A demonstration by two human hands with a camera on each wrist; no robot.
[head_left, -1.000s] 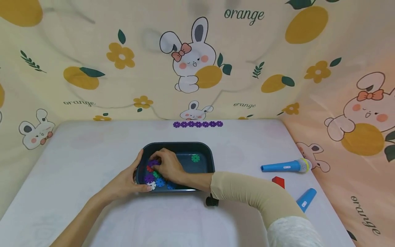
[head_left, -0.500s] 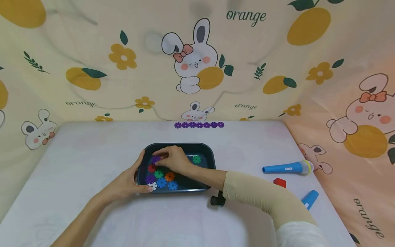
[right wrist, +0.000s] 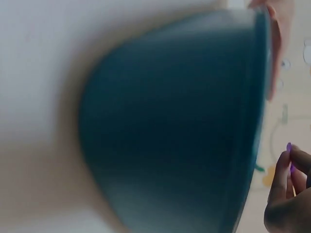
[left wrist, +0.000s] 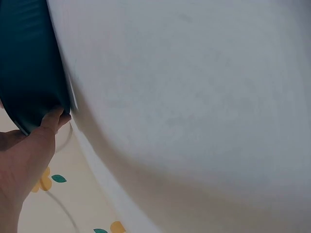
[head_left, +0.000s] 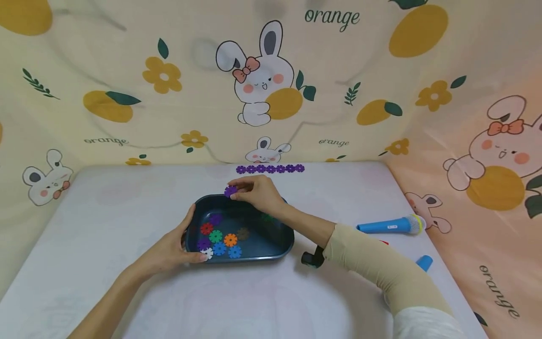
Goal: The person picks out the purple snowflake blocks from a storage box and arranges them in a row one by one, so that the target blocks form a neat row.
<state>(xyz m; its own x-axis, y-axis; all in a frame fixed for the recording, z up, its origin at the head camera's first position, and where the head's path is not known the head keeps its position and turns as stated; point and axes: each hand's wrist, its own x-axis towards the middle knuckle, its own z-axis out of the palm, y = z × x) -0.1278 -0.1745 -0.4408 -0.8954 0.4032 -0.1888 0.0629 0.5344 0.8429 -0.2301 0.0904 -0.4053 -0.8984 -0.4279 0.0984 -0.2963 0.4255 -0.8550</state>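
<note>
My right hand (head_left: 260, 194) pinches a purple snowflake disc (head_left: 230, 190) just above the back rim of a dark blue tray (head_left: 267, 242). In the right wrist view its fingers hold the disc's thin purple edge (right wrist: 290, 146) beyond the tray's wall. At the tray's left end, my left hand (head_left: 169, 247) grips the side, thumb along the front rim. Inside lie several loose discs, among them a red disc (head_left: 206, 229), an orange disc (head_left: 230, 240) and a white disc (head_left: 207, 254) beside the left thumb. The right forearm partly covers a green disc (head_left: 268, 217).
A row of several purple discs (head_left: 270, 169) lies along the table's far edge. At the right are a blue toy microphone (head_left: 389, 226), a second blue piece (head_left: 425, 262) and a red object (head_left: 384, 242), mostly hidden by the right sleeve. Patterned cloth hangs behind.
My right hand has risen from inside the tray toward its back rim, carrying a purple disc. Another purple disc and a brownish one now show in the tray. The left hand keeps its grip.
</note>
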